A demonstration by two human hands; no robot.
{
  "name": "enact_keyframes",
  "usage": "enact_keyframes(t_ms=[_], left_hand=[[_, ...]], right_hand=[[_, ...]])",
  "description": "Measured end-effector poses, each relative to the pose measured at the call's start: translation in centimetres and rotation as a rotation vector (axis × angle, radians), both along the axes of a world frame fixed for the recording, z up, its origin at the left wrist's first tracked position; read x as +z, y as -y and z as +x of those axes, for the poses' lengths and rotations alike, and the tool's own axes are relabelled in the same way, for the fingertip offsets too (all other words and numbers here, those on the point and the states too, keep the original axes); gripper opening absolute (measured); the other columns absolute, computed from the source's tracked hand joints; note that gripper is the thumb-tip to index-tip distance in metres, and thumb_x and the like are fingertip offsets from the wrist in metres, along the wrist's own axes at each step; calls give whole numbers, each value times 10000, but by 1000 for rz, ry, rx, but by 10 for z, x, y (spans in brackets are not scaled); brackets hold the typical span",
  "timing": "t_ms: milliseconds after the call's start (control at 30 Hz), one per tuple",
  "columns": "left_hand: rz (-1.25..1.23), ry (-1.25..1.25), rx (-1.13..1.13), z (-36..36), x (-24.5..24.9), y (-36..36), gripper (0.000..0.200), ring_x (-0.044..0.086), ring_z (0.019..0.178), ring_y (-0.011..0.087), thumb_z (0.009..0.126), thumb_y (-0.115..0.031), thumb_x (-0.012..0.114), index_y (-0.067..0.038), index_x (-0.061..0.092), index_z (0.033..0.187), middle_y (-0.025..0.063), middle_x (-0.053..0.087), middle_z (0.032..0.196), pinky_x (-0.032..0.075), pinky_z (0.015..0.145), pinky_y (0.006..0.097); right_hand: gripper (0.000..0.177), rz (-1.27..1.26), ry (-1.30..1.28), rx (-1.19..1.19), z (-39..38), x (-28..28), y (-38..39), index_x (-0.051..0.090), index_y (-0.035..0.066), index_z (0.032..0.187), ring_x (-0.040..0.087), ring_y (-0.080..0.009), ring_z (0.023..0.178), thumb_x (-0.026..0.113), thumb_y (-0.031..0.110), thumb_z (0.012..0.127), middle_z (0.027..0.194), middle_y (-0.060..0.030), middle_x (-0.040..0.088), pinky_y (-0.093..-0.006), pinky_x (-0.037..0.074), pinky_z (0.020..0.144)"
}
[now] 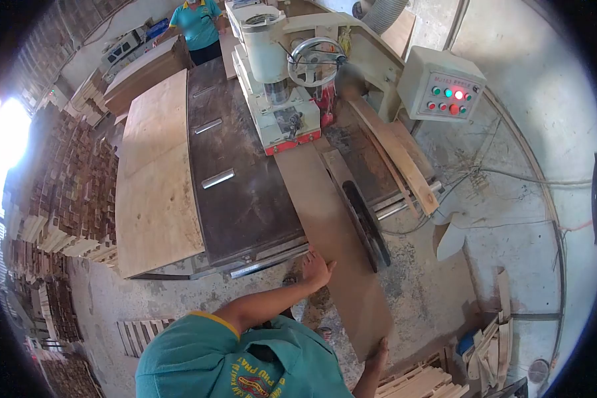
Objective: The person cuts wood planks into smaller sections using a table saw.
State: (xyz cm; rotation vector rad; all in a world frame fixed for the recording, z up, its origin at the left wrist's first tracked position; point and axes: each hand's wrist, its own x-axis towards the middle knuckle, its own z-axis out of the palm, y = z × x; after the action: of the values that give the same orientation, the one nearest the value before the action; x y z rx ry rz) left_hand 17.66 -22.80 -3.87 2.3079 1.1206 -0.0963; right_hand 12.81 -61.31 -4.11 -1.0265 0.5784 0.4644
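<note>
A long brown board (348,285) lies lengthwise, its far end under the machine head (292,129) and its near end out past the table edge. My left hand (317,270) is on the board's left edge, thumb over the top face and fingers along the side. At the near end, my right hand (377,361) grips the board's corner; its fingers are partly hidden beneath. A dark guide rail (365,222) runs along the board's right side.
A dark machine table (245,199) with a pale plywood sheet (159,172) spreads left. A control box (444,86) with lit buttons and wood strips (404,162) are on the right. Stacked timber (73,186) stands far left. Another person (198,30) stands behind the table.
</note>
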Motion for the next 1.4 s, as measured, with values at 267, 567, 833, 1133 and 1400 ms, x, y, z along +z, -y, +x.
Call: enact_keyframes(t_ms=[267, 567, 833, 1133, 1400], left_hand=[[136, -17, -39, 24, -3, -64, 1005, 453, 1164, 435, 881, -462, 637, 217, 114, 1407, 323, 424, 1263, 405, 979, 500], [59, -44, -11, 51, 20, -141, 1002, 457, 1167, 413, 878, -456, 644, 229, 129, 1397, 321, 428, 1274, 406, 978, 481], [63, -64, 17, 72, 15, -207, 1031, 452, 1217, 411, 862, -462, 661, 235, 116, 1392, 330, 426, 1317, 393, 1028, 472], [123, 30, 55, 82, 23, -270, 1028, 438, 1253, 424, 861, -532, 624, 177, 152, 1436, 305, 423, 1368, 381, 1051, 480], [371, 120, 307, 0, 35, -331, 723, 450, 1201, 406, 877, -469, 596, 53, 402, 1338, 268, 478, 1279, 376, 1007, 508]], right_hand=[[538, -21, -103, -17, 32, -10, -67, 478, -1, 1367, 505, -285, 1233, 595, 322, 953, 1349, -118, 539, -415, 375, 1073], [599, 113, 85, 75, 51, -14, -142, 401, 24, 1420, 458, -287, 1296, 605, 326, 945, 1383, -112, 505, -433, 352, 1105], [615, -50, 172, 176, 70, -9, -193, 368, 51, 1440, 449, -283, 1303, 608, 353, 962, 1432, -104, 449, -434, 393, 1070], [397, -337, -77, 311, 23, -14, -154, 510, 80, 1248, 655, -231, 831, 568, 365, 979, 1040, -105, 668, -363, 519, 716], [390, -373, -394, 181, -114, -87, 19, 501, 61, 1240, 659, -281, 901, 618, 288, 946, 1042, -171, 654, -398, 567, 704]])
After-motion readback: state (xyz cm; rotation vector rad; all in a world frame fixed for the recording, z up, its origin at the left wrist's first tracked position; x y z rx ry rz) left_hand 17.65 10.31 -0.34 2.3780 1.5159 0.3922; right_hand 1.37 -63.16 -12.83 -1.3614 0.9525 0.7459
